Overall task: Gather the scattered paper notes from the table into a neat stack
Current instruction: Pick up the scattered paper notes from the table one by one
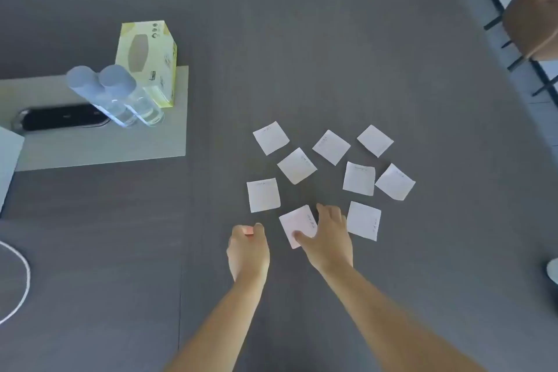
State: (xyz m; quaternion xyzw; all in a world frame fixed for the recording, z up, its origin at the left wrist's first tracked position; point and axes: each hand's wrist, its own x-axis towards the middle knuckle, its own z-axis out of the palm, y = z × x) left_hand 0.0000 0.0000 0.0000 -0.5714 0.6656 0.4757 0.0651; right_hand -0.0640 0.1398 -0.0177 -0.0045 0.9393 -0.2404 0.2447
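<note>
From the head camera, nine white paper notes are lying loose on the grey desk (302,39), clustered right of its middle and nearer the near edge than the far one; none is overlapping another, though two on the right side of the cluster are nearly meeting at a corner. The right hand (329,235) is lying on the nearest note (297,225), its thumb pressing on the note's near corner while the other fingers (332,214) are spreading past its right edge, pinning the sheet flat rather than pinching it. The left hand (247,248) is sitting just to the left of that note, fingers curled into a loose fist around nothing, not touching any paper. Another note (363,220) is lying just right of the right hand, and one more (263,195) is sitting just beyond the left hand.

Toward the left edge of the desk, a pale mat (105,142) is carrying the containers: a yellow tissue box (148,60) standing upright with its oval opening facing the camera and no tissue sticking out, and two clear bottles (120,96) side by side in front of it, both holding clear liquid and wearing pale caps. A black oval object (63,116) is lying on the mat beside the bottles
</note>
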